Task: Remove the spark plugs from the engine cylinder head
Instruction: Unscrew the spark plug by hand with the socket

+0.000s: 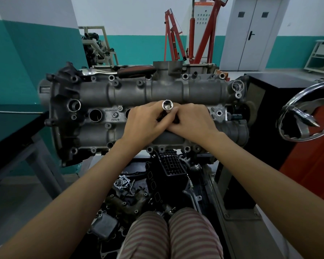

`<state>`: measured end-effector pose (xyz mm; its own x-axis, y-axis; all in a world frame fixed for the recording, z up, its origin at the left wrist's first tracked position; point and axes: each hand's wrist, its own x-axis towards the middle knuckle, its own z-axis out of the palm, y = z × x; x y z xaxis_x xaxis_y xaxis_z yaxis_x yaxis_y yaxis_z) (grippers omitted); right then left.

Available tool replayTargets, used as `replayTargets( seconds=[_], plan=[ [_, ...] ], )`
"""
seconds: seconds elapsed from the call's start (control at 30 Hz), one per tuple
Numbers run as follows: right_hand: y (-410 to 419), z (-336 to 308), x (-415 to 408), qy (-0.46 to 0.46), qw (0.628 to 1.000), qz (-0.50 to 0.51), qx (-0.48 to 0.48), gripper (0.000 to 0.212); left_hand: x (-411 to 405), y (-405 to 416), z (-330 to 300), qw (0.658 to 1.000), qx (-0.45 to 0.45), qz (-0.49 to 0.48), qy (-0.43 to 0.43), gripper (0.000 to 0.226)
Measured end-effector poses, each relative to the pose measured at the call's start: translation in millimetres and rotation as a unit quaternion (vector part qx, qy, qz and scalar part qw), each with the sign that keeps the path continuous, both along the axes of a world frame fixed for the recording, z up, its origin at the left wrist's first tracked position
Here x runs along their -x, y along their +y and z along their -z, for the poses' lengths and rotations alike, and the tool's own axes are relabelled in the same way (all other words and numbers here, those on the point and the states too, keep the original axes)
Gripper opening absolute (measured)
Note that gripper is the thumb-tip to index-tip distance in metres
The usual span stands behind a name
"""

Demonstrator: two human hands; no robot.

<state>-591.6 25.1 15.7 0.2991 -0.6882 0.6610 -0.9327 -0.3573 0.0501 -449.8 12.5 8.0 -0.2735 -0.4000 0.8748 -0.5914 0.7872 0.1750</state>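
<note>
A grey engine cylinder head (131,92) lies across an engine stand in front of me. A chrome spark plug socket (167,105) stands upright over the middle of the head, its open end facing me. My left hand (145,126) and my right hand (192,124) meet around the socket's lower part, fingers curled on it. An open plug well (95,115) shows left of my hands. Whatever sits under the socket is hidden by my fingers. No spark plug is in view.
A ratchet with a dark red handle (120,71) lies along the far edge of the head. A chrome handwheel (305,111) sticks out at the right. Loose engine parts (131,193) fill a tray below. Red engine cranes (193,34) stand at the back wall.
</note>
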Motion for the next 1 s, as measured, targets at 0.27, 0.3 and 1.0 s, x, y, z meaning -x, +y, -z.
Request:
replayTargets(
  seconds=[0.27,0.3,1.0],
  plan=[
    [1.2,-0.8,0.3,0.017,1.0,-0.012,-0.007,0.024,1.0,1.2,-0.8,1.0,-0.001,0.013,-0.021,0.033],
    [1.8,-1.0,-0.1,0.008,1.0,-0.017,-0.004,0.026,1.1,1.3,-0.8,1.0,-0.003,0.013,-0.02,0.03],
    [0.7,-0.9,0.1,-0.007,1.0,-0.005,-0.002,0.043,1.4,-0.4,-1.2,1.0,0.005,0.0,-0.025,0.027]
  ],
)
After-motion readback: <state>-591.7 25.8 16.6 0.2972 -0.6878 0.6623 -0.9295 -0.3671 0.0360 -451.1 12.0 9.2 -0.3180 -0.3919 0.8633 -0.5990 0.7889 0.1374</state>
